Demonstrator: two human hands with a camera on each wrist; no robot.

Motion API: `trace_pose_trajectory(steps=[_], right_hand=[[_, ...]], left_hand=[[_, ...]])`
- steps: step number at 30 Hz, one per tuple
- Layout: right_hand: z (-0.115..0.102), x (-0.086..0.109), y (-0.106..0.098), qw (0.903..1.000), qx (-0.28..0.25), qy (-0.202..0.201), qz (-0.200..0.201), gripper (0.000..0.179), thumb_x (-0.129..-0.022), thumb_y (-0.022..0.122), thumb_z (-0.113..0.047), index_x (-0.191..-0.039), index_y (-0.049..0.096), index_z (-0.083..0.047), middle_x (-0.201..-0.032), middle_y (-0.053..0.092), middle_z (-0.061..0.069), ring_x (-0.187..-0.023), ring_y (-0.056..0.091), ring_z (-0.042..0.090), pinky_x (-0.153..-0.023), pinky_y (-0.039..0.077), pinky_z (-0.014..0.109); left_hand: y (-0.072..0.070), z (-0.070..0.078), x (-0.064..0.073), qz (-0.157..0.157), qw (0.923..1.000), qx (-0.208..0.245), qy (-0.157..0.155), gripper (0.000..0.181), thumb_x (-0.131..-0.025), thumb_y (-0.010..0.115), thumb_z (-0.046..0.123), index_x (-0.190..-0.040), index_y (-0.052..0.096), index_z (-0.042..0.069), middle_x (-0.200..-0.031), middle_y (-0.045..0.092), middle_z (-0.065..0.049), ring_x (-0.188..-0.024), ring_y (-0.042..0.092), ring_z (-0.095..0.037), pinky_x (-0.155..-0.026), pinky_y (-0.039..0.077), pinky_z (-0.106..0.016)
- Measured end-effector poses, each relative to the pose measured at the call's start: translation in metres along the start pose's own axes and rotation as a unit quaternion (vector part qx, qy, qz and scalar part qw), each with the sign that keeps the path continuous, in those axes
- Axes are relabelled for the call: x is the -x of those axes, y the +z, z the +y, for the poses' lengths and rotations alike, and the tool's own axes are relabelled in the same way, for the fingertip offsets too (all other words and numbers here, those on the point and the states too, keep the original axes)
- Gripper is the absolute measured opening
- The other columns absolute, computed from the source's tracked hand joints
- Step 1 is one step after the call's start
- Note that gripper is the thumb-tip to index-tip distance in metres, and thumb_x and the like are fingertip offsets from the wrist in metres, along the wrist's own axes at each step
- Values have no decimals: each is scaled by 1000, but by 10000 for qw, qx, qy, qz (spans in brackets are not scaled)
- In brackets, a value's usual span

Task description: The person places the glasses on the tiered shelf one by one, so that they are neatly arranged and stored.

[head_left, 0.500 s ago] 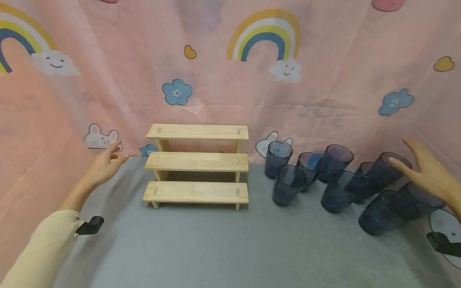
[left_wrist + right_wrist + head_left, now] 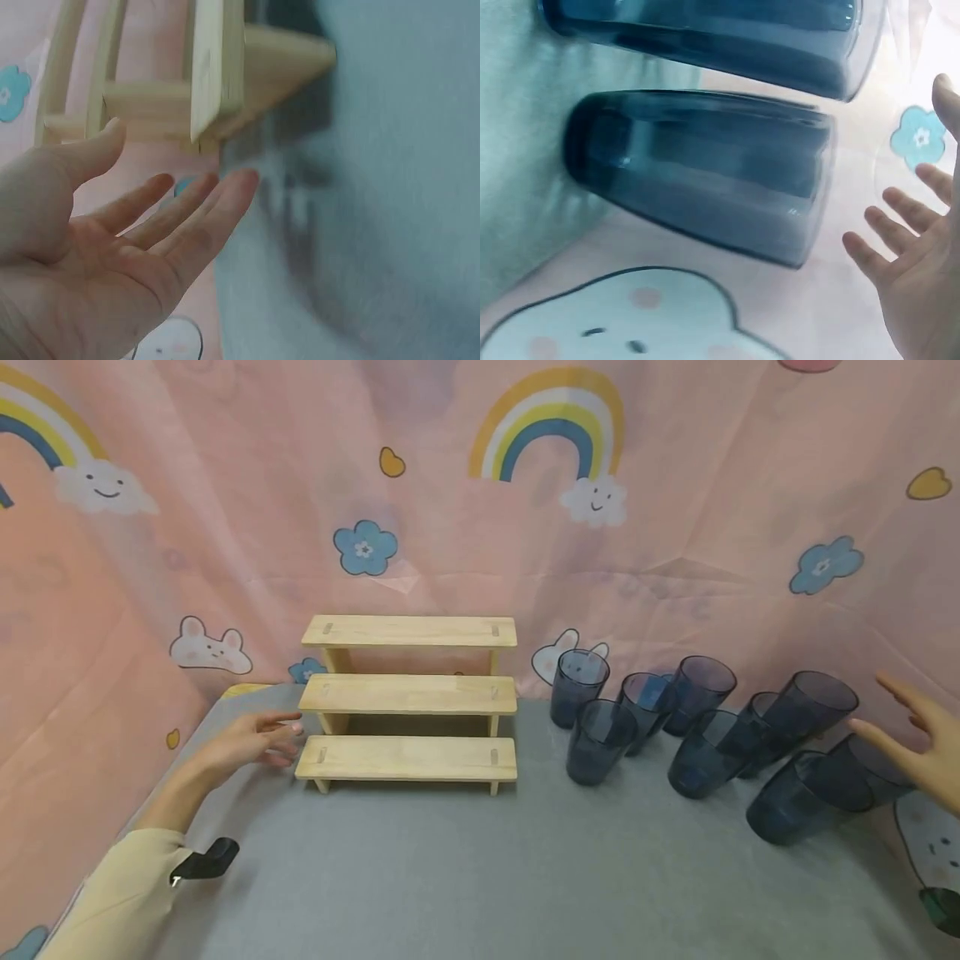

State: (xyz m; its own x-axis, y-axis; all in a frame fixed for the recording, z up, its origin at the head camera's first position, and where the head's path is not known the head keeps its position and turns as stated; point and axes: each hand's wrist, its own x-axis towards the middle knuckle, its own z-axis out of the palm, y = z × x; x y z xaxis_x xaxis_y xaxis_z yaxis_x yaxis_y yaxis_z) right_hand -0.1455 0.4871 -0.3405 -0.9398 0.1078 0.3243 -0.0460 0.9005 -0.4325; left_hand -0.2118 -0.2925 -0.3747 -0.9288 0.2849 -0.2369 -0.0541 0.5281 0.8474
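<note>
A three-tier wooden shelf stands toward the back of the table. Just left of its lower tiers is my left hand, holding nothing. In the left wrist view the fingers are extended, apart from the shelf's end. Several dark blue see-through tumblers are grouped right of the shelf. At the right edge, my right hand hovers beside the rightmost tumblers. The right wrist view has its spread fingers apart from the rim of a tumbler. This hand is partly cut off.
A grey cloth-like surface covers the table. Behind it hangs a pink curtain with rainbows, clouds and flowers. Some tumblers overlap in the head view, so the rear ones are partly hidden. Black wrist devices sit at both wrists.
My left hand has come down and to the right, closer to the shelf. My right hand has shifted right, further from the tumblers. Shelf and tumblers stay in place.
</note>
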Motion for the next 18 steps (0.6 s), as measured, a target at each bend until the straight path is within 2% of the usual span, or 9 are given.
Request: trace_pose_trajectory(steps=[1,3,5,7,8,11,12,14,18], right_hand=[[5,3,3,9998,-48,-33,175,72,-101,55,-22,-156,13,0,-158,7,29,-145,5,47,-114,6,64],[12,9,6,9991,-184,-4,376,71,-101,56,-19,-156,15,-1,-159,8,26,-146,5,44,-115,7,62],[25,14,11,9982,-272,177,496,71,-102,55,-20,-157,14,-7,-161,7,19,-148,4,34,-118,7,57],[29,20,13,9967,-408,434,553,70,-103,53,-20,-158,11,-8,-162,5,17,-149,0,28,-119,5,51],[40,21,16,9958,-489,554,536,72,-102,54,-21,-158,10,-10,-162,4,17,-149,-1,27,-119,6,52],[80,21,29,9926,-665,726,705,76,-101,56,-23,-158,7,-24,-163,2,1,-148,-3,12,-121,4,41],[88,21,32,9922,-693,725,744,77,-100,57,-21,-158,8,-23,-163,3,2,-149,-2,14,-121,5,42],[116,19,42,9910,-725,758,835,84,-97,62,-21,-157,5,-32,-163,3,-4,-148,-2,10,-121,5,40],[114,27,47,9889,-832,895,849,93,-94,66,-18,-157,-1,-30,-163,2,4,-149,-2,13,-121,2,43]], left_hand=[[3,1,-1,-83,9999,112,-44,64,-104,50,28,-148,27,-12,-141,39,-37,-113,59,-38,-86,56,-39],[7,2,-2,-238,9993,267,-86,63,-104,52,26,-148,28,-13,-143,38,-36,-115,58,-37,-86,56,-38],[10,1,-2,-321,9986,391,-132,63,-103,53,25,-147,28,-13,-145,37,-35,-117,56,-35,-85,56,-37],[12,0,-3,-341,9980,501,-194,65,-102,55,26,-147,29,-12,-145,37,-34,-116,57,-30,-86,56,-36],[13,-2,-3,-349,9974,599,-219,65,-101,56,25,-147,29,-12,-145,38,-33,-114,58,-27,-86,56,-35],[15,-7,-5,-263,9946,919,-393,66,-99,61,22,-148,30,-11,-137,50,-28,-103,62,-17,-84,56,-33],[16,-10,-5,-229,9936,1016,-439,66,-99,62,20,-147,30,-11,-133,54,-25,-100,63,-14,-83,57,-32],[18,-14,-6,-192,9909,1231,-502,65,-98,62,15,-148,30,-12,-125,60,-18,-95,65,-12,-81,57,-31],[20,-19,-8,-206,9873,1483,-533,65,-98,62,10,-148,27,-12,-121,63,-14,-94,66,-13,-82,57,-32]])
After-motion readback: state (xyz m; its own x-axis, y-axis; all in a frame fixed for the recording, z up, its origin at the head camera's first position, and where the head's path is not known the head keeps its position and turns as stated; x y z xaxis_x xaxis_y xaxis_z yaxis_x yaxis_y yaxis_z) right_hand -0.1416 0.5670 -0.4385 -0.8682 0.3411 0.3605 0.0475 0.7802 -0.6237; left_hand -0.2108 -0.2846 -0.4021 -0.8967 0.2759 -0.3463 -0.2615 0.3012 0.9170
